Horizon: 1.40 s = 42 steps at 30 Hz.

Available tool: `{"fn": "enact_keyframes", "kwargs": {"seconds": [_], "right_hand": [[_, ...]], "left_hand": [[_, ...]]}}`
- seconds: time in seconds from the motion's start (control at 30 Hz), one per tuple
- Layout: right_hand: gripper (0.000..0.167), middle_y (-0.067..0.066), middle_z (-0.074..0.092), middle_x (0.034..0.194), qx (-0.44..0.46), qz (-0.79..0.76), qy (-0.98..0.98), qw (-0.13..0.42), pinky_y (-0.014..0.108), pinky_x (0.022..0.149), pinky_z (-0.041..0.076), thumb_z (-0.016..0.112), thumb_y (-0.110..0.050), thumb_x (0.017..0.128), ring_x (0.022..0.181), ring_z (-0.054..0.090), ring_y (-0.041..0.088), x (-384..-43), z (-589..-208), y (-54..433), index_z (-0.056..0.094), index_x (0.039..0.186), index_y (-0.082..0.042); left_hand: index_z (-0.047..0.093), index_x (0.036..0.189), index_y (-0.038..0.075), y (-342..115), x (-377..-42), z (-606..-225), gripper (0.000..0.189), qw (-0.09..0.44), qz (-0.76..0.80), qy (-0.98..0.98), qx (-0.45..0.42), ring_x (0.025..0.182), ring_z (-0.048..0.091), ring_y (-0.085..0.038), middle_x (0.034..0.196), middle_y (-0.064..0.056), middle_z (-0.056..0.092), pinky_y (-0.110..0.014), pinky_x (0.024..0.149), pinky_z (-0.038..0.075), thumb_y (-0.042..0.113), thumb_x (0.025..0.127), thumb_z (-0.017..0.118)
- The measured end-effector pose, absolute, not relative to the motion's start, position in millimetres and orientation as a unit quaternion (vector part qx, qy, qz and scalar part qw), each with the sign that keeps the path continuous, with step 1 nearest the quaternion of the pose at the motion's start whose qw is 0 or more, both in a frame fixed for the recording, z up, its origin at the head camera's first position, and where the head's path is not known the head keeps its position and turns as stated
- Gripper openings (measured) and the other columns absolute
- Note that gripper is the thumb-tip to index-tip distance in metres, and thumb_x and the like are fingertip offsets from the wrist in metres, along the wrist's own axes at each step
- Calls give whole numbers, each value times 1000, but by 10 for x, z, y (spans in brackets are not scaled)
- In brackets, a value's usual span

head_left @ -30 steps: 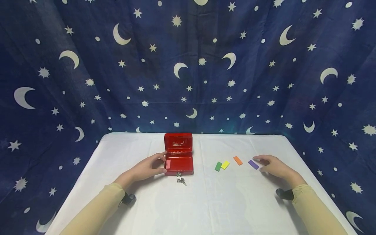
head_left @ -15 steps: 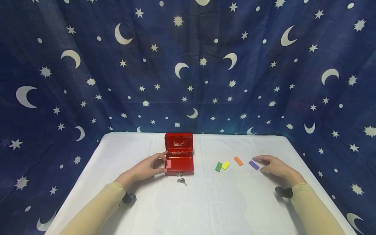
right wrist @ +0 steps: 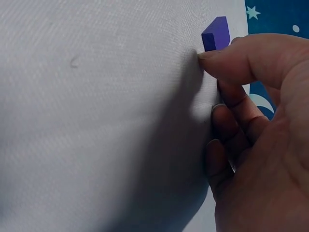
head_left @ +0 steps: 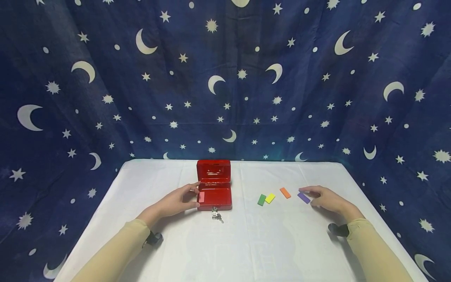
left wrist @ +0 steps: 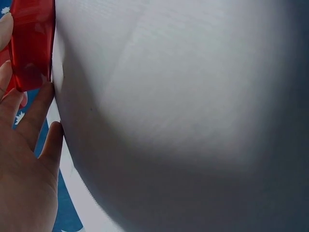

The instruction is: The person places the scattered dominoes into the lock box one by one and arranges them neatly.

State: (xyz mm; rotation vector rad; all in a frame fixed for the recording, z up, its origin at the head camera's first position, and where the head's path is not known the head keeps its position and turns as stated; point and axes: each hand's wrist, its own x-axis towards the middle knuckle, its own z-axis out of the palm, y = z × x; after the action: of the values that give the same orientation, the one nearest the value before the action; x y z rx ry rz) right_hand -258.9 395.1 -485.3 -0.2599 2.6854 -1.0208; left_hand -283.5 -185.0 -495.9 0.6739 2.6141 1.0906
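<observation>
A red metal cash box (head_left: 217,195) stands on the white tablecloth with its lid up. Inside, against its left wall, lies a pink block (head_left: 202,197). My left hand (head_left: 174,201) rests at the box's left side, thumb by the front corner and index finger by the back one. The left wrist view shows its spread fingers beside the red wall (left wrist: 33,48). To the right, a flat purple block (head_left: 303,197) lies on the cloth. My right hand (head_left: 329,201) is around it, index finger beyond and thumb on the near side; whether they touch it is unclear.
An orange block (head_left: 285,192), a yellow block (head_left: 270,198) and a green block (head_left: 262,200) lie between the box and the right hand. Keys (head_left: 219,217) hang from the box's front lock. A blue curtain (head_left: 225,98) with moons and stars surrounds the table.
My right hand has shifted slightly left, its index finger now farther along the purple block's far side. The left hand and the box have stayed in place.
</observation>
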Motion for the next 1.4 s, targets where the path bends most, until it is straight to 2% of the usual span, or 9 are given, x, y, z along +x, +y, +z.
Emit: {"fn": "enact_keyframes", "kwargs": {"seconds": [0.27,0.6,0.97,1.4], "right_hand": [[62,28,42,154,-75,-354,921,141,73,111,26,69,-3,85,143,32,53,-2567,-4820,3930,57,145,-11],[57,29,43,152,-63,-342,927,142,72,108,32,71,-10,89,140,37,53,-2575,-4865,3925,58,144,-12],[63,28,45,151,-49,-330,934,132,72,109,31,80,-34,88,140,37,52,-2577,-4905,3920,58,143,-10],[63,26,54,141,-38,-344,931,114,68,108,36,82,-34,87,132,46,48,-2567,-4925,3895,59,139,-6]], "left_hand": [[58,121,27,-1869,-2831,-4962,42,105,370,891,242,149,34,-20,163,13,35,-56,119,28,46,89,78],[58,120,29,-1873,-2829,-4968,41,110,374,890,236,149,34,-19,162,13,35,-56,118,29,47,89,79],[58,120,27,-1869,-2830,-4967,44,112,382,887,233,149,35,-20,162,12,36,-58,118,30,47,88,79],[58,121,28,-1870,-2828,-4957,45,113,381,888,231,149,34,-20,162,12,37,-58,118,29,48,87,79]]}}
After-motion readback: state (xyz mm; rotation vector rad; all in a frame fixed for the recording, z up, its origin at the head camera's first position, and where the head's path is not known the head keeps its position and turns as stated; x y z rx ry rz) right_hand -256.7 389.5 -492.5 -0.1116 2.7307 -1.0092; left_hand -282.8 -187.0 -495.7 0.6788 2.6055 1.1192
